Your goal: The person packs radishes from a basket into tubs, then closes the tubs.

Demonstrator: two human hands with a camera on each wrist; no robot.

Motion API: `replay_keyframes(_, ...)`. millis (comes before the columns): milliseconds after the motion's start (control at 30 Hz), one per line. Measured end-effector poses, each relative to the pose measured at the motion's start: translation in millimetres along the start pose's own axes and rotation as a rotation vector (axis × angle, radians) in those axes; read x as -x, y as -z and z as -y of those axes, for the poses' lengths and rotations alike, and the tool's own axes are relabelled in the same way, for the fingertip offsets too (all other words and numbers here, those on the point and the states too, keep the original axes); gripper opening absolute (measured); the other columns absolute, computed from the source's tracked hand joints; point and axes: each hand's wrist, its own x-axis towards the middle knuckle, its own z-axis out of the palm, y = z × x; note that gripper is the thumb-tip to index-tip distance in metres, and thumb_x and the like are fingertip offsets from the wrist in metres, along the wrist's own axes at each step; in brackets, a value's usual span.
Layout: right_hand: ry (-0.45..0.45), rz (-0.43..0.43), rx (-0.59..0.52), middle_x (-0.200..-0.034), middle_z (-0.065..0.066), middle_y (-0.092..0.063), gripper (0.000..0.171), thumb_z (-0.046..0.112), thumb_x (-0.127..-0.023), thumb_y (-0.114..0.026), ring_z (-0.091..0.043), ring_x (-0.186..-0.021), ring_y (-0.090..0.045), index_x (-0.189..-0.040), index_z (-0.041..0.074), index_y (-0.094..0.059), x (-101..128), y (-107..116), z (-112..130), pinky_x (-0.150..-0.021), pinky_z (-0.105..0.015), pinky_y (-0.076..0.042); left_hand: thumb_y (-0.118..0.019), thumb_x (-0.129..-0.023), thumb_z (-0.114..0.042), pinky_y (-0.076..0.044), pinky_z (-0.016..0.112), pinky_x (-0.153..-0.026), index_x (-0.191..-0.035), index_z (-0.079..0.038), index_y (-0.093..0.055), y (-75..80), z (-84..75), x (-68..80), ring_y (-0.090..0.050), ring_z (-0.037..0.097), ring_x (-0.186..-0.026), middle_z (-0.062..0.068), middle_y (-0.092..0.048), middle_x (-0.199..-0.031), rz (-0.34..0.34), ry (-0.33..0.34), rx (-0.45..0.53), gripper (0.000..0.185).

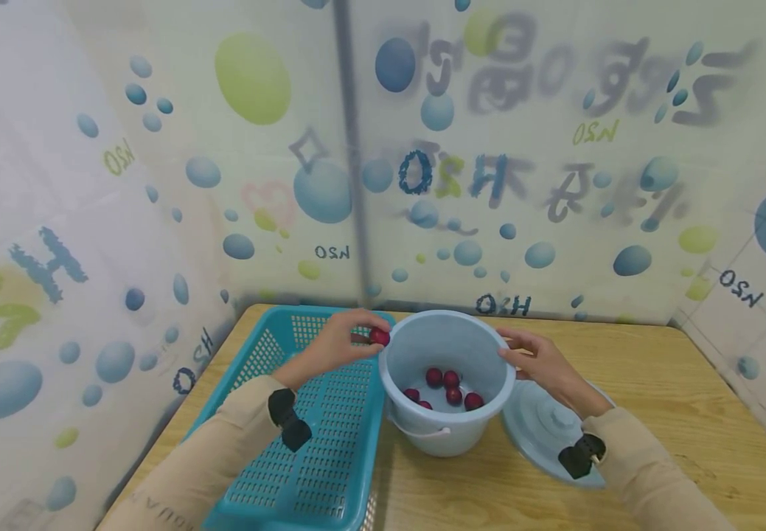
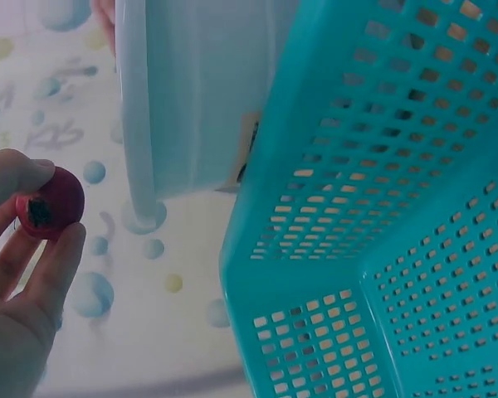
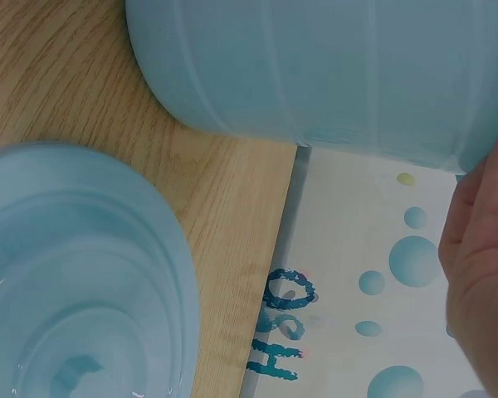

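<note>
My left hand (image 1: 346, 343) pinches a dark red plum (image 1: 379, 336) between thumb and fingers, just outside the left rim of a pale blue bucket (image 1: 439, 439). In the left wrist view the plum (image 2: 56, 203) shows a dark greenish patch on one side. My right hand (image 1: 545, 363) holds the bucket's right rim, with fingers along its outer wall in the right wrist view. Several more plums (image 1: 451, 379) lie on the bucket's floor. The bucket stands upright, its handle (image 1: 422, 434) hanging down at the front.
Left of the bucket is a turquoise slotted basket (image 1: 374, 442), partly under my left forearm. A round pale blue lid (image 1: 531, 435) with a knob lies on the wooden table (image 1: 674, 398), partly under my right forearm. A patterned curtain (image 1: 422, 243) hangs behind the table.
</note>
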Motion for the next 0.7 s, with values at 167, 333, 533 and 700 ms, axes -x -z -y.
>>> replay_keyframes(167,-0.001,-0.003,0.005,-0.113,-0.022,-0.047,0.058,0.028,-0.087,-0.056,-0.029,-0.098,-0.054,-0.135,0.003,-0.033,0,0,-1,-0.076,-0.037,-0.050,-0.065,-0.077,-0.002,-0.050,0.027,-0.075,-0.102,-0.005,-0.062,-9.6,-2.1,-9.5,-0.055,0.017,-0.089,0.005,-0.059,-0.102,0.030,-0.022,-0.019,0.026)
replay_keyframes(333,0.001,-0.009,0.009,-0.111,-0.022,-0.048,0.058,0.028,-0.087,-0.056,-0.027,-0.096,-0.055,-0.134,0.003,-0.034,-1,0,-1,-0.075,-0.037,-0.051,-0.065,-0.078,-0.005,-0.050,0.026,-0.076,-0.103,-0.008,-0.063,-17.4,-6.3,-19.1,-0.053,0.015,-0.090,0.002,-0.059,-0.103,0.055,0.012,-0.026,0.026)
replay_keyframes(533,-0.003,-0.009,0.012,-0.112,-0.022,-0.047,0.057,0.028,-0.087,-0.056,-0.031,-0.099,-0.053,-0.134,0.004,-0.034,-1,0,-1,-0.076,-0.037,-0.050,-0.065,-0.077,-0.004,-0.049,0.022,-0.075,-0.102,-0.007,-0.063,-27.5,-6.1,-30.2,-0.053,0.012,-0.086,0.000,-0.060,-0.097,0.081,0.035,-0.063,0.025)
replay_keyframes(700,0.000,-0.009,0.005,-0.112,-0.022,-0.047,0.057,0.028,-0.087,-0.056,-0.033,-0.100,-0.052,-0.134,0.003,-0.034,0,0,-1,-0.076,-0.038,-0.050,-0.064,-0.078,-0.006,-0.049,0.020,-0.074,-0.103,-0.006,-0.063,-33.1,-7.8,-36.1,-0.054,0.011,-0.085,0.001,-0.061,-0.095,0.107,0.027,-0.104,0.025)
